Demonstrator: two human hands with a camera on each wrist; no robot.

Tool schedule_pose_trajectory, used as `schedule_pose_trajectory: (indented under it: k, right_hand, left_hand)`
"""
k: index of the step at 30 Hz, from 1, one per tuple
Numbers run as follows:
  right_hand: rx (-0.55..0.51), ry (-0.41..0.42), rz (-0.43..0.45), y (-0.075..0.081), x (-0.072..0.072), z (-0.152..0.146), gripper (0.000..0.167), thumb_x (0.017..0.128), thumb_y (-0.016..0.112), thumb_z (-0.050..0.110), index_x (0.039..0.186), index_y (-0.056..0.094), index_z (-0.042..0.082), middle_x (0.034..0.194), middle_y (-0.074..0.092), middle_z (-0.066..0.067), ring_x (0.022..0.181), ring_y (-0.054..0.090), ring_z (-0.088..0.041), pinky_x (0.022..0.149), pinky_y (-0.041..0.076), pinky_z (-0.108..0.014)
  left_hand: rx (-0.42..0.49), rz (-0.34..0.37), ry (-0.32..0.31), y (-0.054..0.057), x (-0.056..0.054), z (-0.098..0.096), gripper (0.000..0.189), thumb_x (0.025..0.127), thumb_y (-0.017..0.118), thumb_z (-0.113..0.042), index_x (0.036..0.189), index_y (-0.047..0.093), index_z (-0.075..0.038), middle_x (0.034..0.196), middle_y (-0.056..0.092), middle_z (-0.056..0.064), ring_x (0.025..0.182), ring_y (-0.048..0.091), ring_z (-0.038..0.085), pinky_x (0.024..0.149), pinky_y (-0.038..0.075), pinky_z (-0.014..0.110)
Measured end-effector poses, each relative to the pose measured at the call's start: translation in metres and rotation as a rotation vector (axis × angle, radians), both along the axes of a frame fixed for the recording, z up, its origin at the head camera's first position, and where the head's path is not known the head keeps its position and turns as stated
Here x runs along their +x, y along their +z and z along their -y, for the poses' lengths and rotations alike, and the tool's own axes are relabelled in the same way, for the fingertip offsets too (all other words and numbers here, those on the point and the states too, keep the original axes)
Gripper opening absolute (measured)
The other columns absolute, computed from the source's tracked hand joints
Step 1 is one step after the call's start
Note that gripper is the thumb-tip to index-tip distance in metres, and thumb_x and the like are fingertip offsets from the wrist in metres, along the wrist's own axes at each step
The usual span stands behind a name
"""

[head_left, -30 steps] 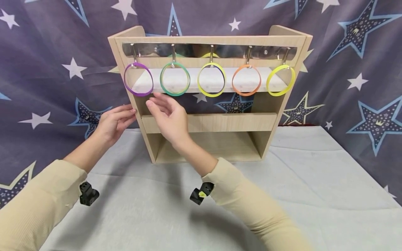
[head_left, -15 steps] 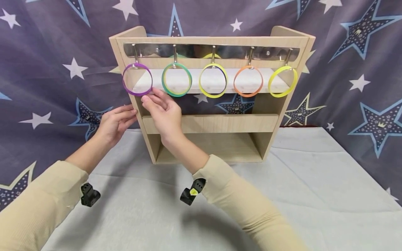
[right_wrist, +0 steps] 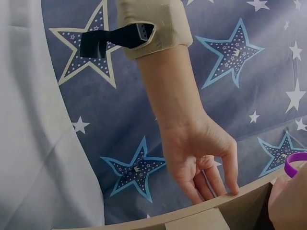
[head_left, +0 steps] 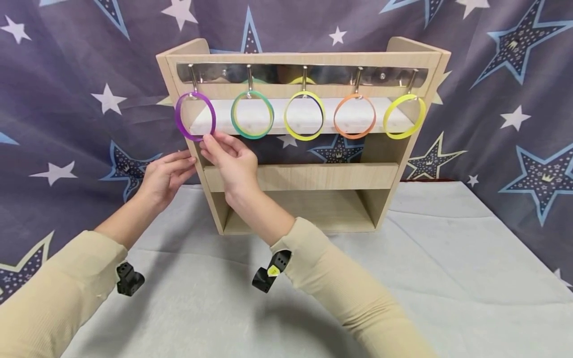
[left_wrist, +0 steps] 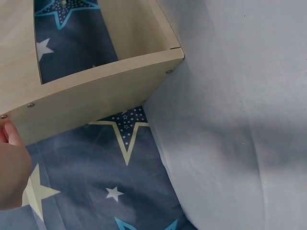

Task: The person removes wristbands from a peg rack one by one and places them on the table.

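Observation:
A purple wristband (head_left: 178, 117) hangs from the leftmost hook of a metal hook rail (head_left: 277, 74) on a small wooden shelf unit (head_left: 300, 176). My right hand (head_left: 237, 166) pinches its lower right edge between thumb and fingers. My left hand (head_left: 163, 179) rests its fingertips against the outer left side panel of the unit, its fingers fairly straight. In the left wrist view only part of the left hand (left_wrist: 13, 175) shows, by a screw on the panel. At the right wrist view's lower right corner, the right hand (right_wrist: 290, 203) covers part of the purple band.
On the other hooks hang a green band (head_left: 234, 119) with a yellow one behind it, a yellow band (head_left: 286, 122) with a dark one, an orange band (head_left: 335, 119) and a yellow band (head_left: 387, 122). A grey cloth (head_left: 447, 258) covers the table. A star-patterned curtain (head_left: 506, 134) hangs behind.
My right hand has moved left to the purple wristband and taken hold of its lower edge. The band has shifted slightly on its hook. My left hand stays on the side panel.

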State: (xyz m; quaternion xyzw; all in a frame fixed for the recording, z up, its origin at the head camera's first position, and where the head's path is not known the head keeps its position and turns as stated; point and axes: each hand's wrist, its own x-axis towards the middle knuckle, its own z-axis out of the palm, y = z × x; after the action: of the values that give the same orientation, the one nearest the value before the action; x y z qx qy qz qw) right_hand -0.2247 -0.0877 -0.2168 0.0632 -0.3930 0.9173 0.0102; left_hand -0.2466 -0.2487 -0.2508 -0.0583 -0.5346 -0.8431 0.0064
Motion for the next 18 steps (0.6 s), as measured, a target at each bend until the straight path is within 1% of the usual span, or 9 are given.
schedule_pose_trajectory:
  k: [3,5,7,10,12,14,15,16,18]
  right_hand:
    - [-0.035,0.032,0.010,0.002,0.001,0.000,0.005,0.089,0.064,-0.001,0.090,0.064,0.004,0.103,0.070,-0.026,0.075,0.067,-0.012,0.087,0.058,-0.034]
    - [-0.059,0.065,0.020,0.003,0.002,-0.001,0.009,0.091,0.062,0.000,0.086,0.063,0.008,0.114,0.066,-0.029,0.083,0.069,-0.017,0.091,0.056,-0.036]
    - [-0.081,0.099,0.034,0.005,0.003,-0.002,0.014,0.093,0.060,0.002,0.082,0.061,0.011,0.109,0.069,-0.026,0.097,0.070,-0.026,0.094,0.055,-0.037]
    - [-0.109,0.148,0.049,0.009,0.005,-0.004,0.017,0.094,0.057,0.004,0.080,0.061,0.012,0.108,0.068,-0.023,0.116,0.062,-0.034,0.098,0.052,-0.038]
    - [-0.127,0.180,0.050,0.012,0.007,-0.005,0.013,0.095,0.056,0.004,0.084,0.061,0.009,0.116,0.065,-0.026,0.123,0.056,-0.037,0.100,0.051,-0.038]
    - [-0.140,0.203,0.047,0.015,0.009,-0.006,0.008,0.096,0.055,0.004,0.092,0.062,0.004,0.128,0.058,-0.030,0.124,0.055,-0.036,0.101,0.050,-0.037]
    - [-0.144,0.209,0.045,0.017,0.009,-0.007,0.008,0.096,0.055,0.004,0.098,0.062,0.001,0.131,0.056,-0.031,0.124,0.054,-0.036,0.101,0.050,-0.037]
    - [-0.144,0.215,0.038,0.018,0.010,-0.007,0.013,0.096,0.054,0.004,0.104,0.061,-0.003,0.133,0.054,-0.032,0.125,0.054,-0.037,0.101,0.050,-0.037]
    - [-0.133,0.230,0.032,0.019,0.012,-0.008,0.023,0.097,0.054,0.004,0.116,0.058,-0.008,0.130,0.057,-0.031,0.125,0.054,-0.037,0.101,0.049,-0.037]
  left_hand:
    - [0.006,-0.019,-0.007,-0.001,-0.001,0.000,0.020,0.089,0.060,0.005,0.086,0.075,-0.007,0.090,0.074,0.001,0.085,0.072,0.009,0.077,0.058,0.020]
    - [0.011,-0.025,-0.013,-0.001,-0.001,-0.001,0.021,0.089,0.059,0.006,0.086,0.075,-0.006,0.090,0.074,0.001,0.086,0.071,0.009,0.077,0.058,0.020]
    - [0.011,-0.028,-0.015,-0.002,-0.001,-0.001,0.021,0.089,0.059,0.006,0.087,0.075,-0.006,0.091,0.074,0.001,0.086,0.071,0.009,0.077,0.058,0.020]
    - [0.009,-0.026,-0.013,-0.002,-0.001,-0.002,0.020,0.089,0.060,0.006,0.087,0.075,-0.006,0.091,0.074,0.001,0.087,0.071,0.008,0.078,0.058,0.020]
    - [0.003,-0.028,-0.010,-0.002,-0.001,-0.002,0.019,0.089,0.060,0.005,0.087,0.075,-0.006,0.092,0.074,0.001,0.087,0.071,0.008,0.078,0.058,0.020]
    - [0.000,-0.031,-0.007,-0.001,-0.001,-0.002,0.019,0.089,0.060,0.006,0.088,0.075,-0.006,0.092,0.074,0.001,0.088,0.071,0.008,0.079,0.058,0.020]
    - [-0.001,-0.032,-0.006,-0.001,-0.001,-0.002,0.019,0.089,0.060,0.006,0.088,0.075,-0.006,0.092,0.074,0.000,0.088,0.071,0.008,0.079,0.058,0.020]
    - [-0.004,-0.033,-0.004,-0.001,-0.001,-0.002,0.020,0.089,0.060,0.006,0.088,0.075,-0.006,0.092,0.074,0.000,0.088,0.071,0.008,0.080,0.058,0.020]
    - [0.000,-0.032,-0.006,-0.001,-0.001,-0.003,0.020,0.088,0.060,0.006,0.089,0.075,-0.006,0.093,0.074,0.000,0.088,0.071,0.008,0.081,0.058,0.020]
